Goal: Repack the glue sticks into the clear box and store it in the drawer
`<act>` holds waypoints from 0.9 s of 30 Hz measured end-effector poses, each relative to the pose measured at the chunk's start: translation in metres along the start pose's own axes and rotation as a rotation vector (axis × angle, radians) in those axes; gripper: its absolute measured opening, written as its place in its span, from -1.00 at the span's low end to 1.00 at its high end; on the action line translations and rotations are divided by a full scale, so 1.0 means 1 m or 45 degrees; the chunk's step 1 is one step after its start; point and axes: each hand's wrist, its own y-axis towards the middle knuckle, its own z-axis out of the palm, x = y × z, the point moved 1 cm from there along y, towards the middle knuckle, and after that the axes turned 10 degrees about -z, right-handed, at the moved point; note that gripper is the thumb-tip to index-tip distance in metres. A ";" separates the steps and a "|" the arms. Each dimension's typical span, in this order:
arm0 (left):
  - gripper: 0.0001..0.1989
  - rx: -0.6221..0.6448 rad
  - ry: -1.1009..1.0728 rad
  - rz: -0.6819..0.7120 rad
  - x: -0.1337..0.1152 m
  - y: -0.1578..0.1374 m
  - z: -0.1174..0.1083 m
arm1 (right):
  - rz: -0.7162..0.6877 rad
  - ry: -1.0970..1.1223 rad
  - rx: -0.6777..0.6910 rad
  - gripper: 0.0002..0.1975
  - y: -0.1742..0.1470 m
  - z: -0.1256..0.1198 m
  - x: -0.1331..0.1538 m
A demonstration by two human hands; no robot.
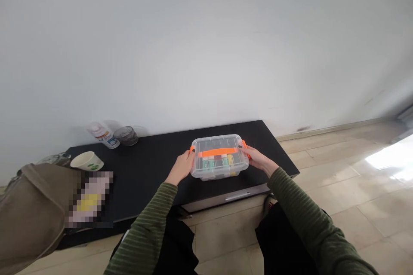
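A clear plastic storage box (219, 169) with an orange carrying handle (217, 152) and orange side latches is at the right part of the black cabinet top. Its lid is on, and several small green, white and yellow packets show through it. My left hand (182, 165) is closed on the box's left end, thumb at the orange latch. On the opposite end, my right hand (258, 158) grips the box by the other orange latch (245, 148). Fingers under the rim are hidden, and I cannot tell whether the box touches the top.
The black cabinet (151, 167) stands against a white wall. On its left are a spray can (105, 135), a dark glass bowl (126, 136), a paper cup (87, 162), a blurred-out item (90, 200) and a brown bag (35, 210). Tiled floor (338, 180) lies to the right.
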 end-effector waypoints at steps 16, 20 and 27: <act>-0.67 0.138 -0.377 -0.185 0.002 -0.015 0.006 | -0.384 -0.690 -0.146 -0.39 0.028 -0.008 0.021; -0.67 0.082 -0.392 -0.230 0.007 -0.016 0.008 | -0.489 -0.843 -0.269 -0.64 0.028 0.009 0.015; -0.67 0.064 -0.491 -0.189 0.009 -0.021 0.006 | -0.874 -0.412 -0.353 -0.58 0.009 0.020 0.035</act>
